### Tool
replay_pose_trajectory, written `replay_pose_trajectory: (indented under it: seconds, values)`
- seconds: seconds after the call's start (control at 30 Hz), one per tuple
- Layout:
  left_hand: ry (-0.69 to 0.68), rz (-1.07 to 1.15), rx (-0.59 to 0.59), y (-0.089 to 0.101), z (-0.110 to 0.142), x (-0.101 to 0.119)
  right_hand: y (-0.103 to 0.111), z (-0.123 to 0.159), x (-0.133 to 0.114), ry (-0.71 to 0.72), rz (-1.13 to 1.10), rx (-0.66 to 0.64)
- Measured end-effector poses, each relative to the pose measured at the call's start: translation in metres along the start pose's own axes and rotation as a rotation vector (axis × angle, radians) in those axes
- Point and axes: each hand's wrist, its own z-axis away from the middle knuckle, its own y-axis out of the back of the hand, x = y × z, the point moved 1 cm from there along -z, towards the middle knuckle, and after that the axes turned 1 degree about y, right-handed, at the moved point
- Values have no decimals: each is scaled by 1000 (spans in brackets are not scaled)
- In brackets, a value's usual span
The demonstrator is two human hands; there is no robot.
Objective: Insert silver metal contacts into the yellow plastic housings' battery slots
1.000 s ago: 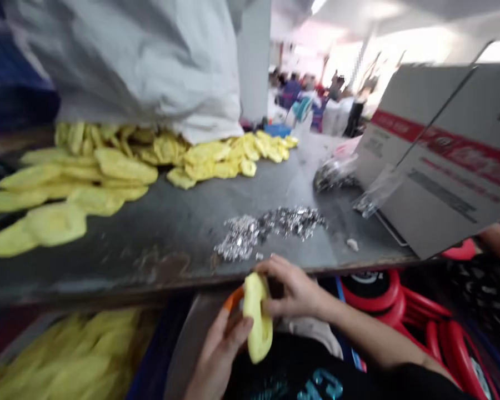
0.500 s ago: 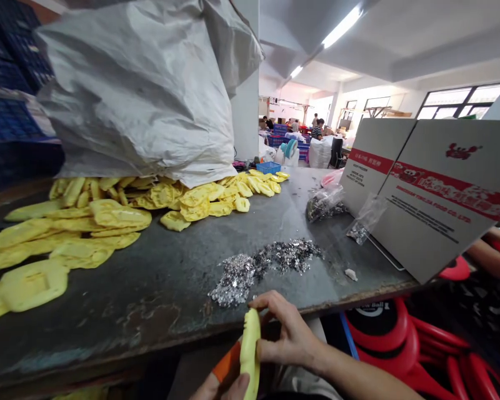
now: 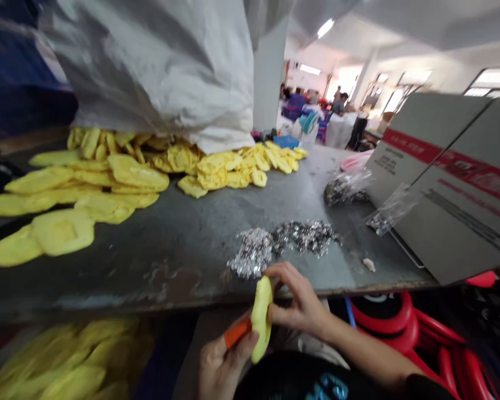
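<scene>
A pale yellow, flattened moulded piece (image 3: 261, 319) stands on edge between my two hands, just off the table's front edge. My left hand (image 3: 225, 361), with an orange band round one finger, grips its lower part. The thumb and fingers of my right hand (image 3: 298, 300) pinch its upper part from the right. Just beyond my right fingertips lies a heap of small shiny silver and dark bits (image 3: 281, 244) on the dark table (image 3: 216, 233). What the yellow piece is made into, I cannot tell.
Many similar yellow pieces (image 3: 133, 172) are piled at the left under a big white sack (image 3: 170, 72); more yellow pieces (image 3: 79, 361) lie below the table. To the right are small plastic bags (image 3: 345, 189), a printed carton (image 3: 450, 183) and red rings (image 3: 404, 328). People work far behind.
The view has tilted down and shifted left, so the yellow pieces below the table and more of my left hand show. Both hands still hold the same yellow piece.
</scene>
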Motion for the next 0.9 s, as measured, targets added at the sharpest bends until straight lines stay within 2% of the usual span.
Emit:
replay_pose_trajectory:
  seconds: [0.07, 0.13, 0.2, 0.27, 0.33, 0.4, 0.53, 0.57, 0.67, 0.77, 0.9]
  values:
    - [32, 115, -53, -3, 4, 2, 6, -2, -10, 5, 46, -57]
    - [66, 325, -231, -2, 4, 3, 8, -4, -16, 10, 52, -115]
    - [131, 421, -371, 3, 3, 3, 8, -5, -22, 3, 61, -173]
    - [186, 435, -409, 8, 3, 2, 9, -5, -28, -12, 49, -249]
    - [210, 438, -393, 11, 6, 4, 16, -7, -30, 1, 30, -320]
    - [198, 464, -361, 13, 8, 10, 29, -13, -23, 37, 70, -310]
    - [150, 508, -310, 15, 6, 26, 63, -34, 17, 36, 491, -66]
    - [146, 510, -301, 16, 5, 29, 68, -39, 28, 30, 582, -55]
    - [166, 508, -247, 15, 2, 33, 71, -45, 49, 76, 734, -153]
    - [187, 487, -242, 13, 2, 31, 73, -36, 52, 140, 786, -194]
    - [123, 422, -253, 13, 1, 29, 94, -13, 45, 24, 737, -166]
